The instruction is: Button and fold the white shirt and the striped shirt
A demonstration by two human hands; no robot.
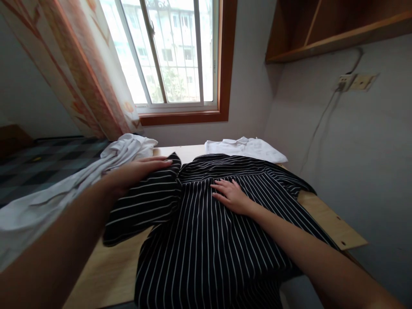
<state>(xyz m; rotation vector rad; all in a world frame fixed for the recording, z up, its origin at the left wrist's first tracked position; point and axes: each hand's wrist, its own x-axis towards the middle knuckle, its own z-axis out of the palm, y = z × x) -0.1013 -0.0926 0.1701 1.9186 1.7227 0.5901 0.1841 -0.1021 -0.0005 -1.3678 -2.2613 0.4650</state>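
A black shirt with white stripes (206, 227) lies spread over a light wooden table (99, 274), its lower part reaching the near edge. My left hand (144, 167) rests on the left sleeve near its upper edge, the fingers stretched out to the right; part of the hand is hard to make out against the sleeve. That sleeve angles out to the lower left. My right hand (231, 196) lies flat on the upper middle of the shirt with its fingers spread. The other sleeve runs along the right side of the table.
A folded white garment (244, 149) lies at the table's far right. White cloth (128, 148) is heaped at the left, trailing toward me beside a checked bed cover (64, 159). Behind are a window and a curtain (93, 73). A shelf (337, 36) and a plugged-in cable are on the right wall.
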